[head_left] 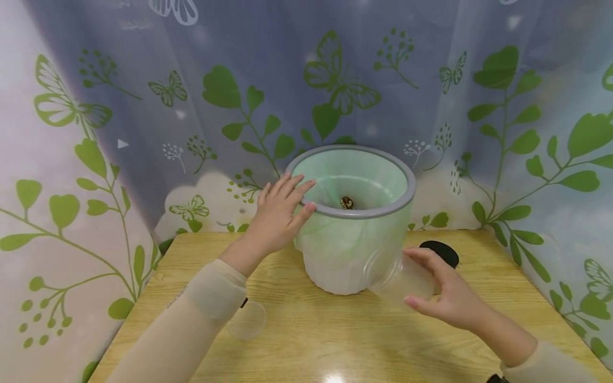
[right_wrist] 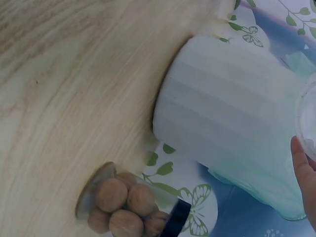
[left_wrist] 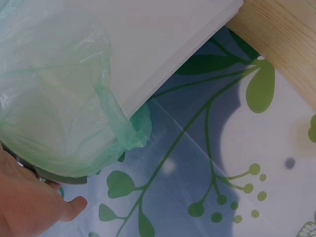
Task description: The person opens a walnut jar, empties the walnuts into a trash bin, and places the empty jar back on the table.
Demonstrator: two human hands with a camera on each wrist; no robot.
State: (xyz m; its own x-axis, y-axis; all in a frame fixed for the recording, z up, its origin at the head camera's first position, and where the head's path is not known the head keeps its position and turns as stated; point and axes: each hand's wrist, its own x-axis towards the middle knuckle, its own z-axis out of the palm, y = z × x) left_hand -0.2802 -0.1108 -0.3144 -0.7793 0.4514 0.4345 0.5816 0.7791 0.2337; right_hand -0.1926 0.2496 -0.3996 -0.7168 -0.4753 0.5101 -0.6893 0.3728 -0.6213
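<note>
Clear plastic container (head_left: 407, 279) is being held tilted near the right side of the bin (head_left: 330, 274), thumb and fingers of the right hand (head_left: 450, 295) curling round it. Left hand (head_left: 280, 218) is resting on the gray rim (head_left: 354, 214), fingers extended, grasping nothing. Green liner (head_left: 354, 236) is draping over the bin; a small dark-and-gold object (head_left: 347, 202) is lying inside. On the surface (head_left: 311, 340): clear disc (head_left: 247, 321) lying front left; black-lidded jar (right_wrist: 176, 219) standing right, holding brown balls (right_wrist: 140, 199).

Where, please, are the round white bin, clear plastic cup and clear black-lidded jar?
Round white bin (head_left: 333, 272): head view, lower wall.
Clear plastic cup (head_left: 404, 277): head view, side wall.
Clear black-lidded jar (right_wrist: 177, 218): right wrist view, lid.
</note>
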